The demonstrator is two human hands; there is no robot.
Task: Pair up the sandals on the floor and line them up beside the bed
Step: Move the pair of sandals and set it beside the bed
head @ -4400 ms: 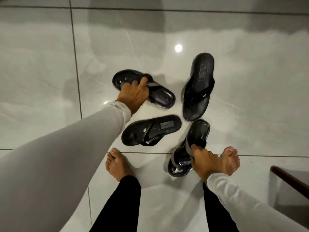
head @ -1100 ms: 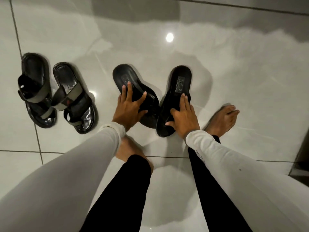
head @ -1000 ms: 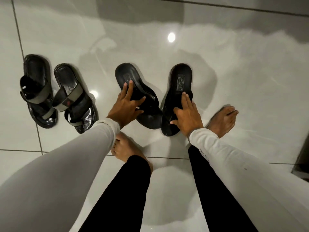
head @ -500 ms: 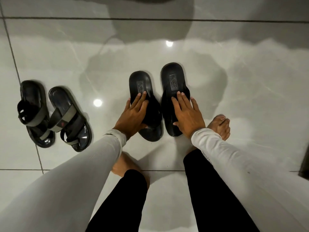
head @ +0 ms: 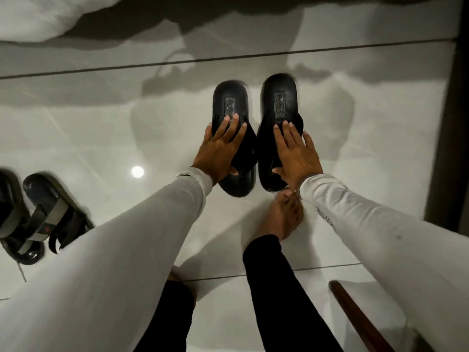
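Observation:
Two black flip-flops lie side by side on the glossy white tile floor, heels away from me. My left hand [head: 218, 151] lies spread over the strap of the left flip-flop [head: 229, 102]. On the right flip-flop [head: 279, 97] my right hand [head: 294, 153] presses down the same way. The two soles are parallel with a narrow gap between them. A second pair, black sandals with grey straps [head: 50, 212], stands together at the far left edge, partly cut off by the frame and my left sleeve.
My bare right foot [head: 281, 217] is planted just behind the flip-flops. A dark wooden rail [head: 355, 316] juts in at the lower right. A dark vertical edge [head: 449, 123] runs down the right side. White fabric [head: 38, 16] shows at the top left.
Both hands have slid the two flip-flops from a splayed V to parallel and pushed them forward and right. The strapped pair now sits farther left in view.

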